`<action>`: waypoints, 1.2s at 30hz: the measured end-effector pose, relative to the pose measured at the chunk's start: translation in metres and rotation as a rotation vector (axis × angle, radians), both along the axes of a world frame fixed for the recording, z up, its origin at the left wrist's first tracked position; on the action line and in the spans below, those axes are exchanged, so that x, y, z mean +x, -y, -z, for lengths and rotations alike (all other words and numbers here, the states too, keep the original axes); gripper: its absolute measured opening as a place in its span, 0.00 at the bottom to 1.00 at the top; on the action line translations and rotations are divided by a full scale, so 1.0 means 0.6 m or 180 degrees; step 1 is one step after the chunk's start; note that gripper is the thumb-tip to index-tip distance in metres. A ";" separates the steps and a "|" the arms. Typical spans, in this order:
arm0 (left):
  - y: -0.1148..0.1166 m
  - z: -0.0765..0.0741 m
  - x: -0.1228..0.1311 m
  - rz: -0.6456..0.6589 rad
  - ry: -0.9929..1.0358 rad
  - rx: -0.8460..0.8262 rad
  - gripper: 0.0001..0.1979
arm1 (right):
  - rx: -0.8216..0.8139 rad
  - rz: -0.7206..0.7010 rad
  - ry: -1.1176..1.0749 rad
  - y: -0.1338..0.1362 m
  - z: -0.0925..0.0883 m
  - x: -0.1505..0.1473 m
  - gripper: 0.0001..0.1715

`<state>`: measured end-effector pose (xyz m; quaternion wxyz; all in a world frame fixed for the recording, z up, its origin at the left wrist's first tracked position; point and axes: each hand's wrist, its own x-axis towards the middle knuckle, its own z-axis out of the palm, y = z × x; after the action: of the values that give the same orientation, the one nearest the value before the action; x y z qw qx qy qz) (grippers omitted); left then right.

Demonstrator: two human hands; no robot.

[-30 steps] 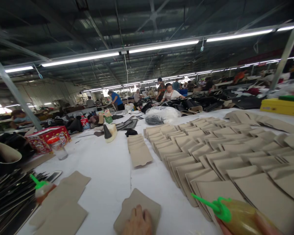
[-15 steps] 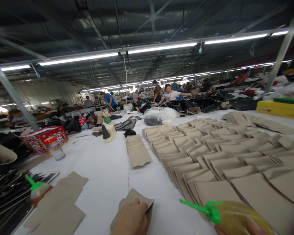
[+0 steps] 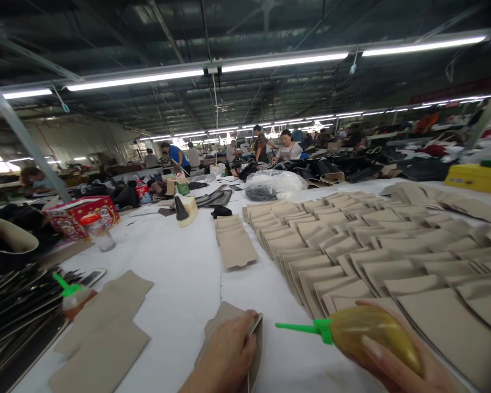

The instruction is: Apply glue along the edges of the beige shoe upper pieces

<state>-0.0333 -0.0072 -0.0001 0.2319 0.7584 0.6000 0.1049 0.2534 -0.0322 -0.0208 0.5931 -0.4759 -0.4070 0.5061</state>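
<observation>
Squeeze bottle (image 3: 368, 333) and right hand (image 3: 427, 368) have come up and leftward since the earlier frames, so the green nozzle (image 3: 298, 328) now points at the beige piece (image 3: 223, 314), its tip just beside it but apart. That piece lies on the white surface (image 3: 175, 284) at the near side, its right edge raised and folded up; the fingers of the left hand (image 3: 229, 349) grip this edge. The right hand's fingers are wrapped around the bottle, thumb along its near side. Overlapping rows of beige pieces (image 3: 376, 234) spread behind and to the right, with a short stack (image 3: 237, 245) farther back. Near the left side, two loose pieces (image 3: 102, 349) overlap beside a second bottle (image 3: 77, 300) and a phone (image 3: 93, 276).
</observation>
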 end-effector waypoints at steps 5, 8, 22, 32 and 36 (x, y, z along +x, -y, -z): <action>-0.001 0.002 -0.011 0.0088 0.0247 -0.0008 0.24 | 0.0120 0.0235 0.0844 0.001 -0.026 -0.028 0.40; -0.002 0.000 -0.008 0.0115 0.0330 -0.0036 0.23 | 0.0271 0.0417 0.1483 0.000 -0.039 -0.040 0.38; 0.002 0.001 -0.006 0.0108 0.0154 -0.0009 0.23 | 0.0994 0.0059 0.2656 -0.033 -0.014 -0.084 0.34; 0.009 -0.011 -0.002 0.0162 -0.0085 -0.0082 0.21 | 0.1366 0.0022 0.3115 -0.025 -0.015 -0.082 0.28; 0.012 -0.015 -0.002 0.0191 -0.0193 -0.0094 0.17 | 0.1311 0.0152 0.2954 -0.027 -0.014 -0.085 0.29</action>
<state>-0.0344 -0.0145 0.0087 0.2278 0.7754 0.5853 0.0660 0.2026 -0.0158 -0.0125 0.4428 -0.5329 -0.7080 0.1369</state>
